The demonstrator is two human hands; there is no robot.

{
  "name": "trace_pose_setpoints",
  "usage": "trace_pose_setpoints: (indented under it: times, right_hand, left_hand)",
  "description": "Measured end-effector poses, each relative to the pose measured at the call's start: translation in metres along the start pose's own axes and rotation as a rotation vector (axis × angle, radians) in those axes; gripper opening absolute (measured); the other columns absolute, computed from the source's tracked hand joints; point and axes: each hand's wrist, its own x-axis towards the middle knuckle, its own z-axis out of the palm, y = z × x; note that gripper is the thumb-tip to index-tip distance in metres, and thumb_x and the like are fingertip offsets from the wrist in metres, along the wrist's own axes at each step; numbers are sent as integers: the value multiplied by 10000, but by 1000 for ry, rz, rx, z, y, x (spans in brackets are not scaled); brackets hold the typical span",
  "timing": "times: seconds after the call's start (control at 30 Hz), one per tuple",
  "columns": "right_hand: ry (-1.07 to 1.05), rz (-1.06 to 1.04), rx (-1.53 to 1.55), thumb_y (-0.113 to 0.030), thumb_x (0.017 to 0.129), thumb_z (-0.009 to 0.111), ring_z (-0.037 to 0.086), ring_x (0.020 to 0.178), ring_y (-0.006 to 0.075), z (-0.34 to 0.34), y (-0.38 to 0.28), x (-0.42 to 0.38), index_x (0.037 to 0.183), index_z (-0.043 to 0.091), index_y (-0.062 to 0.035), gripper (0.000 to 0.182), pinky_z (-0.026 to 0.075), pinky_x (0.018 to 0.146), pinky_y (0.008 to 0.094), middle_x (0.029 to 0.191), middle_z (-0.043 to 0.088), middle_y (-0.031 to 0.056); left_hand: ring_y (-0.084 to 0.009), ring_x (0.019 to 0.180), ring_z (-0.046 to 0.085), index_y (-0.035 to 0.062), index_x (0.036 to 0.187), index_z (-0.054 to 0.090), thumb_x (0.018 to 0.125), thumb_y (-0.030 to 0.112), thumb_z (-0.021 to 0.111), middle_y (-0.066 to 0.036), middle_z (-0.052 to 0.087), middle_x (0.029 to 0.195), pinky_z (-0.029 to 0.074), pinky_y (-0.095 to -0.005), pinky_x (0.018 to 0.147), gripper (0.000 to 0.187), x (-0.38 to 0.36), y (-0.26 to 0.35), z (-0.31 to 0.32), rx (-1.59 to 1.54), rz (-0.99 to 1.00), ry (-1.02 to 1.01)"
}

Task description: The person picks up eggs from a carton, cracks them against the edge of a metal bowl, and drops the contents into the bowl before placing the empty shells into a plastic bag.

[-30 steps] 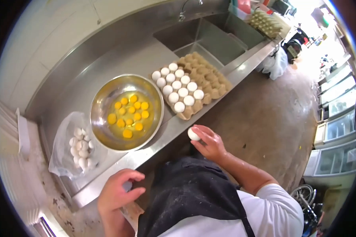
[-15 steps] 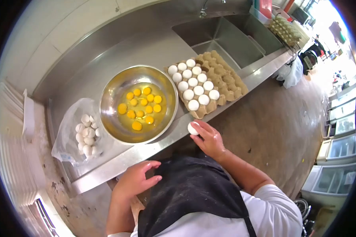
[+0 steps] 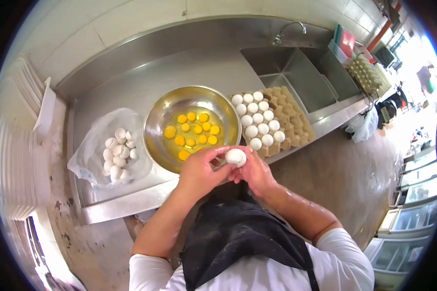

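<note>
I see a plain white egg [image 3: 235, 157], bright yellow-orange yolks [image 3: 197, 129] in a silvery bowl [image 3: 167, 106] with a golden sheen, and white shells [image 3: 116, 170] in a translucent, whitish bag [image 3: 90, 150]. White eggs [image 3: 258, 118] dot a tan tray [image 3: 286, 110]. The desk [image 3: 189, 68] is silver-grey; the apron [image 3: 238, 233] is black with pale smudges, the shirt [image 3: 342, 254] plain white.

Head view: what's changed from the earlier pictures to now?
The left hand has moved up and rightward to meet the right hand at the egg; whether it also grips the egg is unclear. The right hand, its grip kept, has brought the egg leftward, toward the bowl. The view has turned too. The bowl, egg tray and bag of shells look unchanged.
</note>
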Motion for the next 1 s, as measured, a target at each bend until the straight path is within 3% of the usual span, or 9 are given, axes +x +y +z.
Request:
trace_pose_setpoints:
  times: [0.17,0.43,0.5,0.6,0.7,0.8,1.0]
  right_hand:
    - [130,53,-174,-475,1038,338,586,664,121,13,-1,18,1216,546,-82,479,457,575,244,891,617,45]
    - [132,-13,-265,-459,1038,357,555,629,93,25,-3,38,1164,547,-75,446,440,559,220,834,591,29]
    - [126,-22,-289,-455,1038,359,547,623,88,26,-3,43,1153,546,-73,440,438,554,217,821,584,26]
    - [129,-36,-339,-453,1039,360,535,618,80,25,-2,49,1137,546,-71,436,429,539,213,810,574,22]
    - [145,-34,-371,-458,1038,356,520,588,80,25,0,54,1119,549,-68,443,420,506,222,795,564,18]
    - [155,-19,-392,-472,1031,354,517,571,88,26,-1,59,1116,552,-65,460,422,494,231,787,562,22]
    - [103,99,-462,-513,1006,368,523,561,109,23,-11,74,1104,550,-50,508,426,482,244,793,562,40]
  left_hand:
    - [-120,717,624,24,1117,676,763,170,782,-63,716,922,518,-267,687,397,7,-5,-7,53,0,32]
    - [-154,743,669,2,1074,673,758,187,739,-91,723,913,531,-287,707,373,15,-1,-17,72,-10,84]
    - [-250,775,698,35,1053,689,741,253,701,-138,715,897,543,-344,714,381,18,-3,-17,63,-39,100]
    - [-266,739,698,36,1021,694,737,263,684,-150,710,844,542,-355,698,364,22,-8,-15,100,-57,146]
    - [-213,742,712,2,1024,681,748,188,679,-121,726,868,545,-313,694,333,26,-9,-14,164,-72,145]
    - [-220,730,713,4,1011,684,755,191,670,-129,725,856,546,-315,684,318,30,-11,-12,246,-54,165]
    - [-170,748,696,-23,1021,672,782,147,658,-119,721,863,539,-292,690,293,40,-31,-18,113,-111,158]
